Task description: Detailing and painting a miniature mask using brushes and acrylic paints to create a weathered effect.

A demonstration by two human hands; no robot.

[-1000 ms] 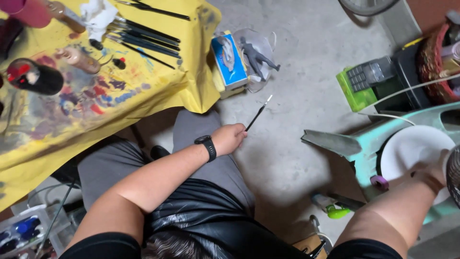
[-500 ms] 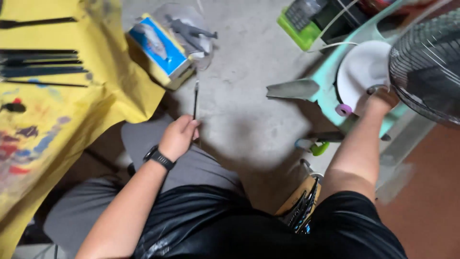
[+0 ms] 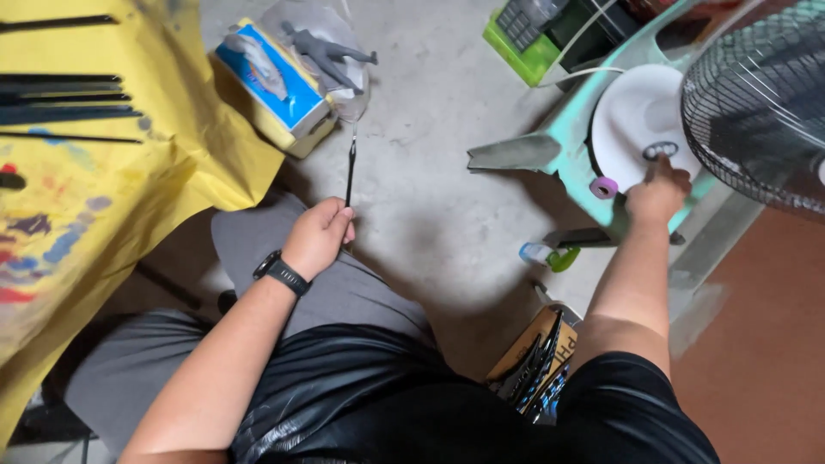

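Above a grey trouser leg, the left hand (image 3: 320, 236) closes its grip around the lower end of a thin black paintbrush (image 3: 351, 167), whose tip points away toward a blue-and-yellow box (image 3: 275, 90) and a grey figurine in a clear bag (image 3: 325, 53) on the concrete floor (image 3: 438, 163). Left of the grip hangs a paint-smeared yellow cloth (image 3: 129, 189). Well to the right, the right hand (image 3: 657, 193) rests on a white round plate (image 3: 632, 120) atop a pale green stool (image 3: 559, 146), fingers curled; whether its grip holds anything cannot be told. A fan's wire grille (image 3: 760, 94) stands beside it.
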